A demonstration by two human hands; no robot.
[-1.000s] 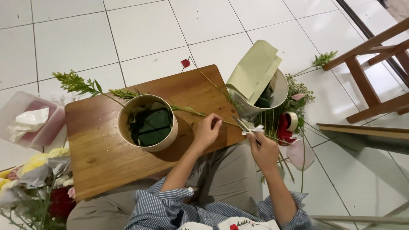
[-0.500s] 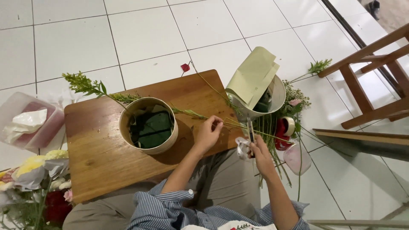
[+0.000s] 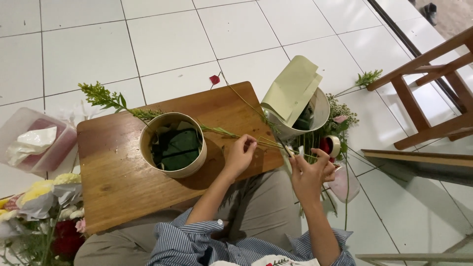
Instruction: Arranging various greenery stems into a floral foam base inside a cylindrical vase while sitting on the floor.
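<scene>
A long green stem [image 3: 221, 131] with a leafy yellow-green tip [image 3: 101, 94] lies across a round pale box [image 3: 173, 170] that holds dark green wrapped foam [image 3: 176, 148]. My left hand [image 3: 240, 155] pinches this stem just right of the box, over the wooden board [image 3: 118, 192]. My right hand [image 3: 309, 172] is at the stem's cut end with what looks like small scissors [image 3: 294, 150] in its fingers. Thin bare stems run between the two hands.
A metal bucket [image 3: 322, 106] with folded yellow-green paper [image 3: 293, 88] stands right of the board, with flowers [image 3: 340, 120] and a tape roll [image 3: 335, 146] beside it. There is a red petal [image 3: 215, 79] behind, a plastic tub [image 3: 34, 145] and bouquet [image 3: 39, 216] left, and a wooden chair [image 3: 428, 93] right.
My left hand has kept its hold on the stem. My right hand has shifted slightly at the stem's end with the scissors. The view has tilted a little.
</scene>
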